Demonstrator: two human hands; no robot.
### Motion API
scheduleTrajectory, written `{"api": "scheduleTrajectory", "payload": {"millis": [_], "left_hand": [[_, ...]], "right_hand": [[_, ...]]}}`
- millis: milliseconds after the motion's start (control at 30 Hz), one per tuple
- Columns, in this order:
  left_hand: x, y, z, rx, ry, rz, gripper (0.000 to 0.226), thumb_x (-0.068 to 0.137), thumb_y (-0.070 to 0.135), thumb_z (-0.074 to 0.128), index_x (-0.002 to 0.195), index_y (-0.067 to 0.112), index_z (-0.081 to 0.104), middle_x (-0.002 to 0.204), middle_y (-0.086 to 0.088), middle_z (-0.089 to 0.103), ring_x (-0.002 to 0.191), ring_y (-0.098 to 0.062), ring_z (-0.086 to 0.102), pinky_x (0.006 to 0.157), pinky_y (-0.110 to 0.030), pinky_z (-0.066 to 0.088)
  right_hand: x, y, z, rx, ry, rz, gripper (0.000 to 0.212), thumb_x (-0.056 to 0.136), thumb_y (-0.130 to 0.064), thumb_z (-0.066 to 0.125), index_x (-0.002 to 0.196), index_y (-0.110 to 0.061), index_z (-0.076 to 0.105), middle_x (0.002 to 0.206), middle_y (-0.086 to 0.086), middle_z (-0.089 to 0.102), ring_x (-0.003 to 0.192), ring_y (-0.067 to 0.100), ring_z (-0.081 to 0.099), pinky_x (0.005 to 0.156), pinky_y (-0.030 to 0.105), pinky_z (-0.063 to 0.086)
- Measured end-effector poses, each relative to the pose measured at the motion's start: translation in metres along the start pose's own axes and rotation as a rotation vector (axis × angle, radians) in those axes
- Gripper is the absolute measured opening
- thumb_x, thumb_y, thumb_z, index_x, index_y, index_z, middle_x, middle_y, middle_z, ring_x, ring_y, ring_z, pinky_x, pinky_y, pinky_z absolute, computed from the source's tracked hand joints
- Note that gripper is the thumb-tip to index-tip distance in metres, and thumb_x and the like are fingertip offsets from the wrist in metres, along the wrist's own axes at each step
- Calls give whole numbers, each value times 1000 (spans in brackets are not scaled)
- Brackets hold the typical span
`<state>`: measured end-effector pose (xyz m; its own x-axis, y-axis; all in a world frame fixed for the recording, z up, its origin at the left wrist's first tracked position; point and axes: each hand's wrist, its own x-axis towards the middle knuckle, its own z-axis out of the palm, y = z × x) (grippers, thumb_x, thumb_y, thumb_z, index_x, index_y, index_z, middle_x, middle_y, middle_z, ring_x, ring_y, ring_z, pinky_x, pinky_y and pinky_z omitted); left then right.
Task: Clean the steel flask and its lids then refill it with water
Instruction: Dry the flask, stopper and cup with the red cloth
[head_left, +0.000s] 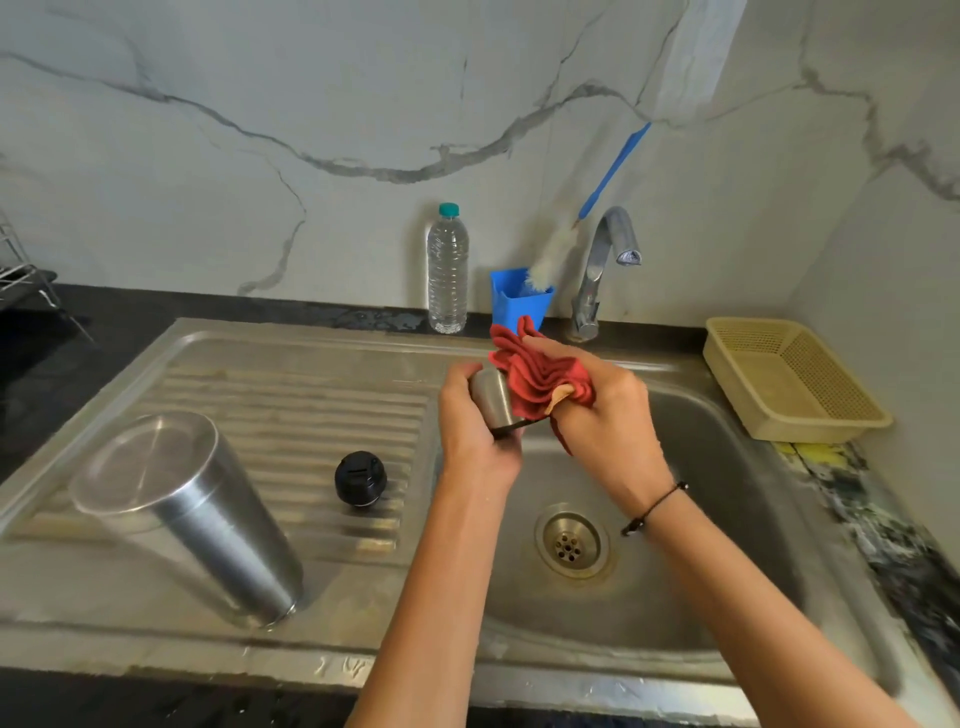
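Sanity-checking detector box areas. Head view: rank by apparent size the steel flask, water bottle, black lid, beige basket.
1. steel flask, though it sits nearest the camera
2. beige basket
3. water bottle
4. black lid

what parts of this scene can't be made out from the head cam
Head view only:
- Steel lid inside: hidden by red cloth and left hand.
- Flask mouth: upside down against the drainboard.
- Blue cup contents: rim hides the brush tip.
- Rack: cut off at left edge.
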<state>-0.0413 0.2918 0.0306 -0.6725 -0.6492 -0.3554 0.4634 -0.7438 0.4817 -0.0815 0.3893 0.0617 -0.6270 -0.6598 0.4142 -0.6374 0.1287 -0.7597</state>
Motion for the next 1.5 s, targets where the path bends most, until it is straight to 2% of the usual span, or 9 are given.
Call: {"api": "scheduleTrajectory", "payload": {"millis": [200,333,400,533,633,767,967,1267,1500], "left_hand": [[-4,-9,2,20,17,5,14,88,24,56,88,9,56,76,-8,59,68,-19,59,70,-33,50],[-5,-15,3,561,-26,201,48,83,59,59,105,17,47,88,2,57,76,-11,51,65,-26,39],[-4,-18,2,704,-61,260,51,81,55,63,108,18,42,97,2,56,83,-10,53,67,-25,41],[0,-10,1,484,-56,232,36,86,40,63,103,10,52,104,-10,65,100,-20,64,86,-36,54],[6,-9,1,366,-59,174,25,99,31,47,106,9,59,101,-9,66,106,-23,62,99,-43,48],[10,-7,0,268,-189,74,53,93,48,45,122,7,61,121,-14,65,119,-26,57,103,-39,43],[10,-9,-3,339,-272,140,53,72,51,58,108,12,66,99,-4,74,97,-14,68,79,-27,53],[9,-17,-10,349,-308,133,34,75,26,67,102,8,59,97,-8,68,98,-20,63,103,-46,43],[14,-6,-15,162,-222,140,38,83,37,57,107,8,64,111,-9,67,104,-18,64,93,-34,48]], "right_hand": [[7,-3,-13,193,-26,207,46,82,7,53,99,-32,69,90,-18,71,93,-6,62,86,14,49],[10,3,-14,446,136,395,46,80,11,52,94,-29,69,83,-10,70,85,4,64,80,22,53],[13,5,-13,521,179,469,44,81,13,50,97,-24,68,84,-5,69,83,9,64,79,27,55],[19,5,-16,481,200,384,52,78,17,49,96,-27,67,90,-6,70,89,9,64,91,33,51],[17,3,-17,181,158,136,51,77,12,54,112,-23,67,97,-12,69,86,-1,62,83,19,51],[0,0,2,-157,101,-130,55,67,-5,50,119,-18,65,131,6,56,117,21,58,91,33,51],[12,6,-7,-51,68,12,48,76,-2,54,117,-24,65,110,0,70,97,18,66,85,39,53],[35,19,-21,278,-67,363,54,74,16,45,96,-26,70,85,-3,71,86,14,63,75,24,49],[25,-8,-15,123,18,41,48,75,7,54,112,-21,68,105,-8,70,96,-4,61,85,9,44]]}}
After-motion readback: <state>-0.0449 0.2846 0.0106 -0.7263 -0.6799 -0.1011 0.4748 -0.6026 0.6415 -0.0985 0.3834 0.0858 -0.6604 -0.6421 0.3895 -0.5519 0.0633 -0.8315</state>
